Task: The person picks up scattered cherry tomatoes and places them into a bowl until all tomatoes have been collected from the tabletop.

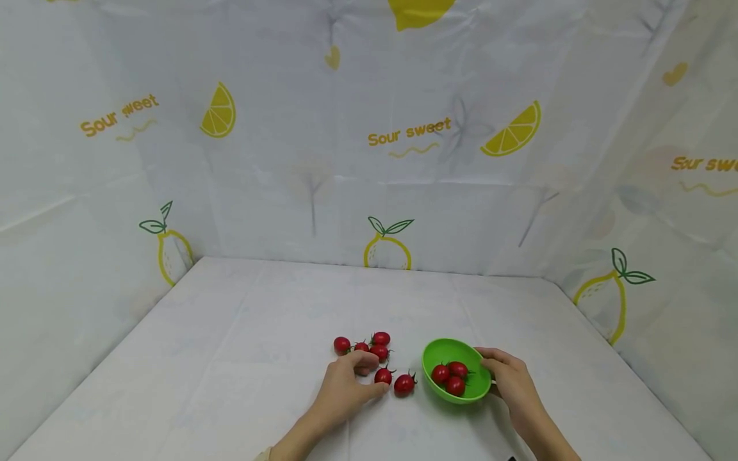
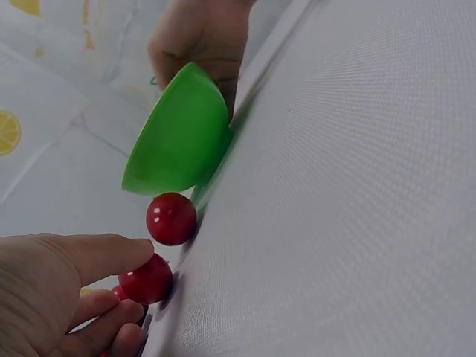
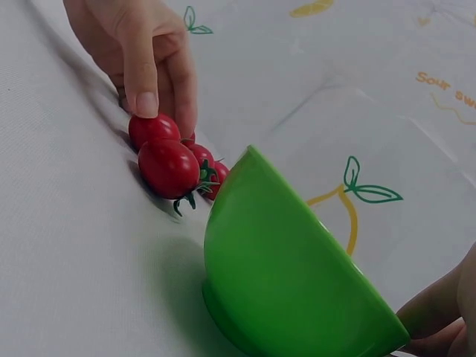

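My left hand (image 1: 340,387) is at a cherry tomato (image 1: 383,376) on the table, thumb and fingers on either side of it. In the left wrist view the thumb touches this red tomato (image 2: 146,280). Another cherry tomato (image 1: 404,385) lies just to its right, stem on. With my right hand (image 1: 513,381) I grip the right rim of a green bowl (image 1: 446,346), tilted toward the left. Three cherry tomatoes (image 1: 455,385) sit inside it. In the right wrist view the bowl's outside (image 3: 275,275) hides its contents.
Several more cherry tomatoes (image 1: 379,353) lie bunched just beyond my left hand. A white cloth covers the table (image 1: 259,320). Behind and at the sides hang white sheets (image 1: 277,147) printed with lemons and lettering.
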Available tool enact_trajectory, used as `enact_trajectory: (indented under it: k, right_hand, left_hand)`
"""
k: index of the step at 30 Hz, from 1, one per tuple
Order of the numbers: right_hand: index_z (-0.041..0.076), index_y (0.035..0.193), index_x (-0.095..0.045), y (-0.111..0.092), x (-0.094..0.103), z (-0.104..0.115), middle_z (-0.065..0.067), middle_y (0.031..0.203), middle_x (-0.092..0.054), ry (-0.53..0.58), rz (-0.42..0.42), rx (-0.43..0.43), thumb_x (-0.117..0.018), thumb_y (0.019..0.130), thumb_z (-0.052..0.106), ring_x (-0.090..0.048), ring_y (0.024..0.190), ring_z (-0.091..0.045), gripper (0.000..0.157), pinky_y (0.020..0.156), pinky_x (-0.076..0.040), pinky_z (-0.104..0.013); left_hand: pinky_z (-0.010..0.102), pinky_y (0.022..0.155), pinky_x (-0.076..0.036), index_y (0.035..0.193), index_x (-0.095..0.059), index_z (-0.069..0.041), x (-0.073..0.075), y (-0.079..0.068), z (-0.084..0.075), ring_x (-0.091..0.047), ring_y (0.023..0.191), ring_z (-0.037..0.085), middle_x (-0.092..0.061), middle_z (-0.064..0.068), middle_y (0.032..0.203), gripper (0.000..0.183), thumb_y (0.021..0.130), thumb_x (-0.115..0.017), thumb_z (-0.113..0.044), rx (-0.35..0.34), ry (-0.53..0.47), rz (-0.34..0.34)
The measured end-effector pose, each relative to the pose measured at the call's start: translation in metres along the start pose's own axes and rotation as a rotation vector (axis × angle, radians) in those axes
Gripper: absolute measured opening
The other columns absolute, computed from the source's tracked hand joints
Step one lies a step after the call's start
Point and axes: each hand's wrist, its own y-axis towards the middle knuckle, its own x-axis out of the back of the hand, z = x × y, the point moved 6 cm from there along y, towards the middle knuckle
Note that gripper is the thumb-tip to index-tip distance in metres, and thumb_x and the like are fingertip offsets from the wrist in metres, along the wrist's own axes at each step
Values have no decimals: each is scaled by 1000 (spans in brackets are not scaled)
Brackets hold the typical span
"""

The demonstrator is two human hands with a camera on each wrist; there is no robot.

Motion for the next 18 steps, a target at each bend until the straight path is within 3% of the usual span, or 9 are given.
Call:
enact_trajectory:
  k: [18]
  right_hand:
    - [-10, 134, -50, 0, 0, -1, -25, 129, -54, -3, 1, 7, -40, 100, 9, -61, 99, -22, 41, 78, -53, -34]
  left_hand:
    - [40, 87, -48, 112, -67, -9, -3, -3, -3, -57, 100, 19, -66, -4, 107, 43, 75, -86, -21, -24, 25, 7]
